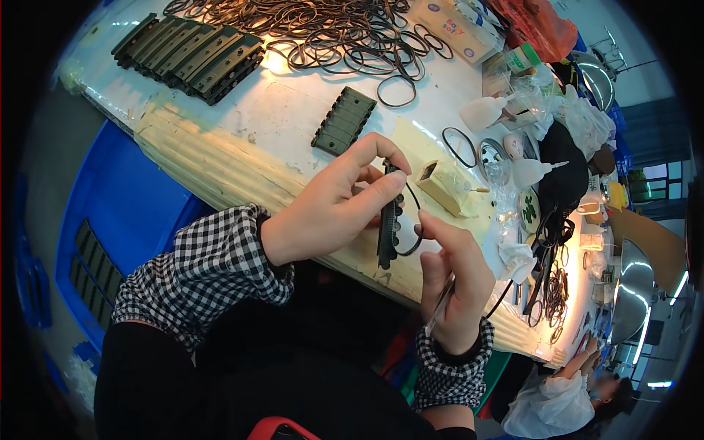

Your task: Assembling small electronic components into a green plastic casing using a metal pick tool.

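Note:
My left hand [330, 216] grips a dark green ridged plastic panel [386, 238] between thumb and fingers. The panel stands on edge just above the table's front edge, with a row of rounded bumps down its right side. A thin black rubber ring [419, 204] loops out from that side. My right hand [462, 275] pinches the ring between thumb and forefinger, to the right of the panel. A slim metal tool [442, 299] shows in the right palm; its kind is mostly hidden. Behind my left hand, a similar green panel [345, 121] lies flat on the table.
Several green panels [192, 57] stand in a row at the far left. A tangled heap of black rings [345, 33] lies at the back. White squeeze bottles [484, 111] and a yellow block [446, 189] are to the right. A blue bin [136, 194] is at left; a co-worker [550, 403] sits lower right.

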{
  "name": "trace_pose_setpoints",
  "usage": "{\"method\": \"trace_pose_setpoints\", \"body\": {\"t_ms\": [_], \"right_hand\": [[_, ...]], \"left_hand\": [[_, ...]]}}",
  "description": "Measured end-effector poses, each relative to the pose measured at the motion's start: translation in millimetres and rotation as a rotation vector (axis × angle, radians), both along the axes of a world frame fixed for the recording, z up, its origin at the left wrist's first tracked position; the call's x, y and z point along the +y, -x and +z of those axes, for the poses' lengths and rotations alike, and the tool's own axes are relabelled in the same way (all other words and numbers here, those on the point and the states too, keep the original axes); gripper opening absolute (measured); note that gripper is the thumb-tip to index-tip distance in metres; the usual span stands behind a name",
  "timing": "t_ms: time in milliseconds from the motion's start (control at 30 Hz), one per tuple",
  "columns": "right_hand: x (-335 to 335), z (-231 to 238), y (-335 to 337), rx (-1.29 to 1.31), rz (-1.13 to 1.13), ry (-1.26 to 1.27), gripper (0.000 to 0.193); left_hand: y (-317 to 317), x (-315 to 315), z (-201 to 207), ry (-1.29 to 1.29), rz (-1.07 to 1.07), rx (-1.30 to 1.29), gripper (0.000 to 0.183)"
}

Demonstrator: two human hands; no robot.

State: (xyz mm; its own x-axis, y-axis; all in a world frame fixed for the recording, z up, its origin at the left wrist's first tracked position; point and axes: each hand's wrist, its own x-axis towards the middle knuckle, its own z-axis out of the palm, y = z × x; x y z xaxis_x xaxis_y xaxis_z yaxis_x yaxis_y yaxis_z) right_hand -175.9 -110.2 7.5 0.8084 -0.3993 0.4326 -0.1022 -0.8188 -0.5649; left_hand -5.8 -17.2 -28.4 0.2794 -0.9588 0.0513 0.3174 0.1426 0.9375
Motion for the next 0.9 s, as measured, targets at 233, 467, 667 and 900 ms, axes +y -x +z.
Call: {"method": "trace_pose_setpoints", "body": {"t_ms": [233,467,667,900], "right_hand": [[17,1,9,0.032,-0.033,0.174,0.041],[38,16,10,-0.065,0.612,-0.514,0.059],[50,13,-1,-0.097,0.906,-0.657,0.054],[44,25,-5,-0.047,0.457,-0.155,0.031]], "left_hand": [[-6,-3,4,-0.068,0.033,0.195,0.015],[-8,-3,3,-0.091,0.036,0.174,0.016],[-12,-2,-1,-0.066,-0.030,0.105,0.016],[-12,1,-1,-0.075,-0.008,0.098,0.016]]}}
